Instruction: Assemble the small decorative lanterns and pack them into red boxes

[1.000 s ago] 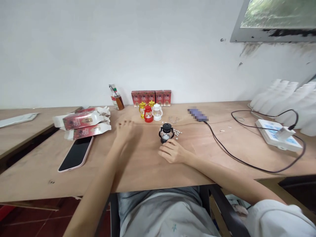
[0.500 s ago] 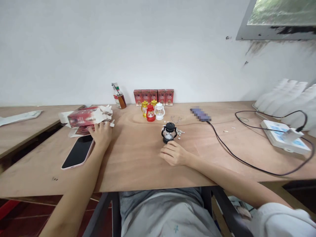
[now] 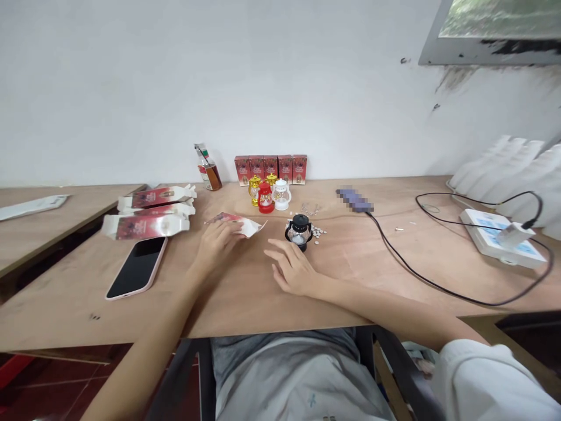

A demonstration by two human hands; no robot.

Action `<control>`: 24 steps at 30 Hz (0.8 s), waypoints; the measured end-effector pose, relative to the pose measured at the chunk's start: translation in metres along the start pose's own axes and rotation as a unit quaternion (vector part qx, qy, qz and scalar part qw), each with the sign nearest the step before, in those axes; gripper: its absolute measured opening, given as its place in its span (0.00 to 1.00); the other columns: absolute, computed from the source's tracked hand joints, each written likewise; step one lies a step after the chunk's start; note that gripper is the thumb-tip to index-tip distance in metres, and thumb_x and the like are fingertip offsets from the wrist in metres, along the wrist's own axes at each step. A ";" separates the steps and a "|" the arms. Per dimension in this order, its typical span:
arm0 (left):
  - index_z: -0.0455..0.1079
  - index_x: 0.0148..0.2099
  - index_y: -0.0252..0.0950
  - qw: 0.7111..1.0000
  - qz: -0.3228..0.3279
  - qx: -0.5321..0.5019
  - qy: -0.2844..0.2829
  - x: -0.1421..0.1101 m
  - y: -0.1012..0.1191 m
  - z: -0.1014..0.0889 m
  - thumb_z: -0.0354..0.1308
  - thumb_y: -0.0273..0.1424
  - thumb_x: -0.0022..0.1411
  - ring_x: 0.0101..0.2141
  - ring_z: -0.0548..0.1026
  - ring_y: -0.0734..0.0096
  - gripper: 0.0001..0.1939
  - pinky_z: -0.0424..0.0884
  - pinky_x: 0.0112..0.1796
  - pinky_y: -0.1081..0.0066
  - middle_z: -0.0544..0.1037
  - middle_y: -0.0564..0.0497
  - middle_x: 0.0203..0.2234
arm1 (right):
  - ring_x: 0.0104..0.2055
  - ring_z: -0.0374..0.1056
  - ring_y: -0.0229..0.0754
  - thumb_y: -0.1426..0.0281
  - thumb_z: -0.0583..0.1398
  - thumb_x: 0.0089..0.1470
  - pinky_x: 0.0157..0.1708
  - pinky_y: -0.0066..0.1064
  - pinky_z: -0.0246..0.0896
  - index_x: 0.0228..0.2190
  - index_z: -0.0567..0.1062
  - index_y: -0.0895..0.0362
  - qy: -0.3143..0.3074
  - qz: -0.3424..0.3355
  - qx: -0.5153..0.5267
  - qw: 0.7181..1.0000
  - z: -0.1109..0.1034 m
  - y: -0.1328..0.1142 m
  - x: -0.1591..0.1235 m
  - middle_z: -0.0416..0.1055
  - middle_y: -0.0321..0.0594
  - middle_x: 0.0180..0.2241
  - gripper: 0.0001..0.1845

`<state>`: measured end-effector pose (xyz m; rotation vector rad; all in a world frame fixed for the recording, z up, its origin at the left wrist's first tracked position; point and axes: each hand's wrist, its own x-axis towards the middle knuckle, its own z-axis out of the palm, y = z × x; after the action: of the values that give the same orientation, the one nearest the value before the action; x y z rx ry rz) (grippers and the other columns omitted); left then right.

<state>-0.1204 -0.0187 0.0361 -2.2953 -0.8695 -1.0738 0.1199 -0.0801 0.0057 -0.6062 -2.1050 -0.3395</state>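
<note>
My left hand is closed on a flattened red and white box, its white flap pointing right. My right hand is open, fingers apart and pointing left, just in front of a small black lantern that stands upright. Whether a fingertip touches the lantern I cannot tell. Small silver button cells lie scattered beside the lantern, with small screws behind them. Further back stand a red lantern, a white lantern and two gold ones.
More flattened red boxes are piled at the left, behind a phone. Red cartons and a bottle stand by the wall. At right, a black cable runs between a blurred-out device and a power strip.
My left hand has moved right from the pile, bringing one red box with it. The pile has spread apart. My right hand has shifted slightly left and its fingers have spread.
</note>
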 end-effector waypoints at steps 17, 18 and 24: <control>0.68 0.35 0.37 0.992 -0.021 -0.124 -0.025 -0.011 0.023 0.004 0.55 0.36 0.63 0.41 0.75 0.68 0.08 0.72 0.42 0.66 0.77 0.47 0.36 | 0.56 0.58 0.51 0.78 0.54 0.51 0.54 0.45 0.60 0.40 0.72 0.60 -0.106 0.173 0.060 0.977 0.020 0.003 0.005 0.61 0.54 0.54 0.14; 0.67 0.35 0.37 0.992 -0.018 -0.125 -0.020 -0.010 0.023 0.004 0.55 0.36 0.63 0.40 0.75 0.68 0.08 0.72 0.41 0.66 0.77 0.47 0.36 | 0.57 0.57 0.52 0.78 0.54 0.51 0.55 0.46 0.58 0.42 0.72 0.60 -0.111 0.160 0.055 0.979 0.019 0.003 0.005 0.59 0.55 0.56 0.16; 0.65 0.36 0.38 0.995 0.007 -0.100 -0.004 -0.010 0.027 0.005 0.54 0.35 0.64 0.40 0.76 0.68 0.06 0.69 0.40 0.66 0.78 0.48 0.36 | 0.59 0.56 0.53 0.78 0.53 0.50 0.55 0.51 0.57 0.52 0.64 0.62 -0.156 0.169 0.097 0.968 0.022 0.005 0.004 0.54 0.59 0.60 0.25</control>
<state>-0.1040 -0.0376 0.0210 -2.4654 -0.7784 -1.1944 0.1049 -0.0648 -0.0035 -0.9298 -2.2439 0.1646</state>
